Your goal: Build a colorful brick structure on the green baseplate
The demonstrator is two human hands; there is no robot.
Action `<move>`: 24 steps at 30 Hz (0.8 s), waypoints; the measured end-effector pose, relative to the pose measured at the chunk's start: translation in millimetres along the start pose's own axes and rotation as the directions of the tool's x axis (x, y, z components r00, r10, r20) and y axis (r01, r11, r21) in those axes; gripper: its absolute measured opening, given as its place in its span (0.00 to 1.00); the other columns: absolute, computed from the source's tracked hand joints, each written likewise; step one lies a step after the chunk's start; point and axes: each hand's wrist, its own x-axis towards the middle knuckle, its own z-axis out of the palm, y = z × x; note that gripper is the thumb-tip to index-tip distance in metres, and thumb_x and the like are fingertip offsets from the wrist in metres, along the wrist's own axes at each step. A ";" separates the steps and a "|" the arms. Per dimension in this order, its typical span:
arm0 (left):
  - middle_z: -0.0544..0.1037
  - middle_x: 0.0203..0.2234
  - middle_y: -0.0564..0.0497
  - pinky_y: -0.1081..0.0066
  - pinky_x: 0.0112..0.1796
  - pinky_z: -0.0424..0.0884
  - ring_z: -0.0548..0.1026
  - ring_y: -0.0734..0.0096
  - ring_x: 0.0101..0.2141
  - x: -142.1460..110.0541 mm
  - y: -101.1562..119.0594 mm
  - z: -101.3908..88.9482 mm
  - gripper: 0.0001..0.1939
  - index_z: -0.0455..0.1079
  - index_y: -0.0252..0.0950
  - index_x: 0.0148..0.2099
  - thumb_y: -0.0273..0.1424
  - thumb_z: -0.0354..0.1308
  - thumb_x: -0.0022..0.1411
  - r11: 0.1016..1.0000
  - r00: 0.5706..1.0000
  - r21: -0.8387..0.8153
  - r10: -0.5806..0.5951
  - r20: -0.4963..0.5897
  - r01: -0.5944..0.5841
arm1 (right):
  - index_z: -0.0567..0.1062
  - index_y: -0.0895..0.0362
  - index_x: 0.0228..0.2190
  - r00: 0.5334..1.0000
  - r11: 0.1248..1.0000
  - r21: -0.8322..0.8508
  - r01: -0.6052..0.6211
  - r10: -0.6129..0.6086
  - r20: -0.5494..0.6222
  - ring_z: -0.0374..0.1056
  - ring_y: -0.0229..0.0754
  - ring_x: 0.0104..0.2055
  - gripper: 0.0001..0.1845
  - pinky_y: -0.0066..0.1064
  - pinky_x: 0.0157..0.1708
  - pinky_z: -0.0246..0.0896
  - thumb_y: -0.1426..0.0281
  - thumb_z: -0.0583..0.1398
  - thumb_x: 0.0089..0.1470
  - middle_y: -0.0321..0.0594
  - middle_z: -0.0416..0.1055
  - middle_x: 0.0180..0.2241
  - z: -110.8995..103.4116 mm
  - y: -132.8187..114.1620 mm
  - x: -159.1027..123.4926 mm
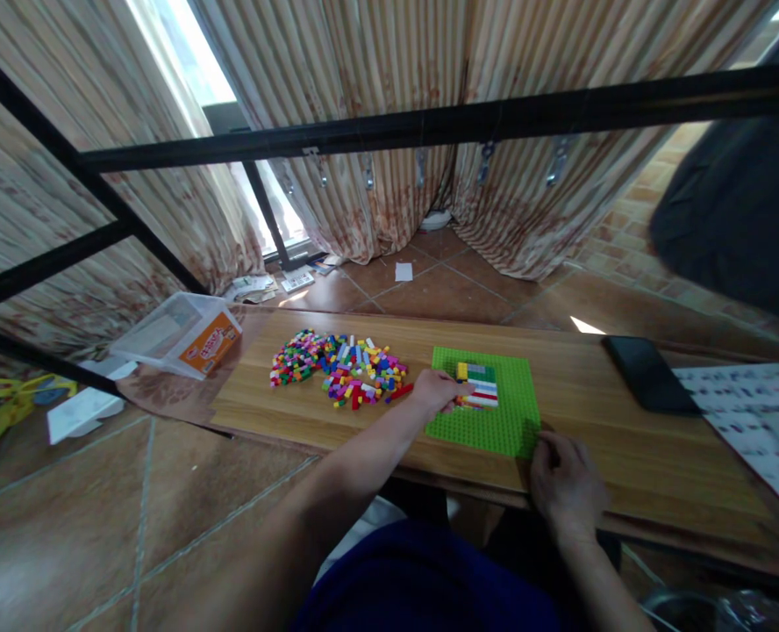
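Note:
A green studded baseplate [518, 395] lies on the wooden table. Built on its upper middle is a small block of toy bricks [485, 392], with yellow, grey, green, white and red rows. My left hand [437, 392] reaches over the plate's left side, fingers pinched together at the left edge of that block; whatever is between the fingertips is too small to make out. By the plate's near right corner rests my right hand [568, 478], its fingers curled and partly hidden, with the thumb side at the plate's edge. Loose coloured bricks [363, 373] are heaped left of the plate.
Another heap of smaller bricks [296, 355] lies farther left. A clear plastic box [185, 329] with an orange label stands at the table's left end. To the right are a dark tablet-like slab [649, 373] and printed sheets [751, 412]. A black metal bar [389, 132] crosses beyond the table.

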 end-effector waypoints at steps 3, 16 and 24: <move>0.76 0.26 0.49 0.73 0.31 0.69 0.73 0.71 0.31 -18.7 0.4 -9.1 0.13 0.74 0.35 0.33 0.41 0.63 0.58 0.998 0.998 -0.024 0.065 -0.003 -0.065 | 0.78 0.58 0.38 1.000 1.000 0.002 0.029 -0.029 0.000 0.68 0.44 0.38 0.16 0.34 0.36 0.56 0.65 0.53 0.60 0.46 0.75 0.40 1.5 2.2 0.1; 0.71 0.19 0.54 0.74 0.26 0.60 0.67 0.75 0.23 -13.1 -8.2 18.6 0.17 0.75 0.32 0.29 0.43 0.65 0.54 0.996 0.983 0.037 0.087 -0.162 -0.082 | 0.77 0.57 0.39 0.998 0.997 -0.062 0.042 -0.039 0.050 0.67 0.46 0.37 0.18 0.36 0.34 0.56 0.63 0.50 0.60 0.47 0.74 0.41 5.0 10.1 2.2; 0.77 0.28 0.53 0.74 0.32 0.65 0.71 0.73 0.29 -81.2 -55.3 -10.2 0.08 0.76 0.33 0.36 0.31 0.60 0.56 0.980 0.982 0.072 0.189 -0.018 -0.187 | 0.77 0.57 0.38 0.996 0.994 -0.078 0.082 -0.078 0.045 0.68 0.49 0.35 0.19 0.36 0.30 0.56 0.60 0.51 0.59 0.49 0.74 0.38 4.5 20.1 2.7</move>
